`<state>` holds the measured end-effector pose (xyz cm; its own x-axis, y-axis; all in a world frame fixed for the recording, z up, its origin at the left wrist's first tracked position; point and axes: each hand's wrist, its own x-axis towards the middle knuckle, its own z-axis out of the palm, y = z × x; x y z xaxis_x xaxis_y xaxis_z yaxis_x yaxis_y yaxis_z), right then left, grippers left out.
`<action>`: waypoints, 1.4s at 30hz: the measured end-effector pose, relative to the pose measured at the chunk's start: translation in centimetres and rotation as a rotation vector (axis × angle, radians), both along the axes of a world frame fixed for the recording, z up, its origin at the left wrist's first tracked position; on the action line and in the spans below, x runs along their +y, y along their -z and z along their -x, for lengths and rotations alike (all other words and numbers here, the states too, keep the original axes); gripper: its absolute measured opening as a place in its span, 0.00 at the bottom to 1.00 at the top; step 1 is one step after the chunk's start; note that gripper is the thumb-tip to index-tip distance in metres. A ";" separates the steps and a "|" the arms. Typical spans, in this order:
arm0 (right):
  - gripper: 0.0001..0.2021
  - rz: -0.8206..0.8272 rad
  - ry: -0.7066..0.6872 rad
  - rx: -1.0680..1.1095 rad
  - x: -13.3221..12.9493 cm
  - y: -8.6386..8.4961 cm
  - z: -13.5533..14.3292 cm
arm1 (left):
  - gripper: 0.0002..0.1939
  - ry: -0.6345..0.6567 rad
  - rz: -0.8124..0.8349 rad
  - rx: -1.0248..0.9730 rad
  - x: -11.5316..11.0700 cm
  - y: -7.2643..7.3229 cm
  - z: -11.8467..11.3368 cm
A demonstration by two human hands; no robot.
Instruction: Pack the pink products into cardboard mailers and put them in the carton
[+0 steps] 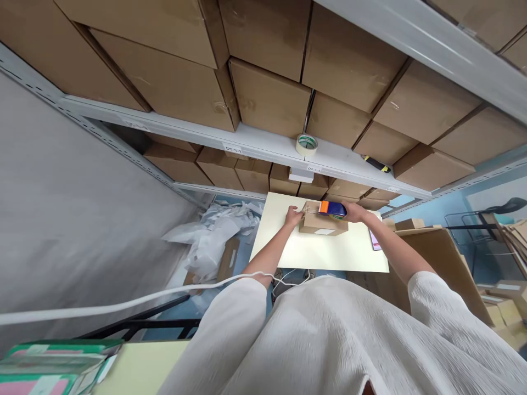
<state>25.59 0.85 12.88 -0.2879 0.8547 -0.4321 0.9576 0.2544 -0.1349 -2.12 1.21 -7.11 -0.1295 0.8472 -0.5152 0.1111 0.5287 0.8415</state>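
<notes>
A small brown cardboard box (323, 224) with a white label on its near side rests on a pale yellow table (267, 241). My left hand (293, 215) is at the box's left end, fingers bent against its edge; whether it grips anything there is too small to tell. In my right hand (353, 211) is a blue and orange tape dispenser (334, 209), held over the right part of the box top with its orange end pointing left. Clear tape seems to lie on the left part of the top.
Shelves of cardboard boxes (267, 99) stand ahead; a tape roll (307, 145) and a yellow-black cutter (376, 163) lie on the shelf edge. A phone (374, 240) is at the table's right edge. White plastic (209, 230) heaps left. A white cable (144, 298) crosses the lower left.
</notes>
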 end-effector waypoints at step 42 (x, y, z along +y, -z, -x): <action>0.22 0.057 -0.170 -0.124 -0.8 -1.8 -1.3 | 0.65 0.971 -0.344 0.684 0.6 -6.7 -0.5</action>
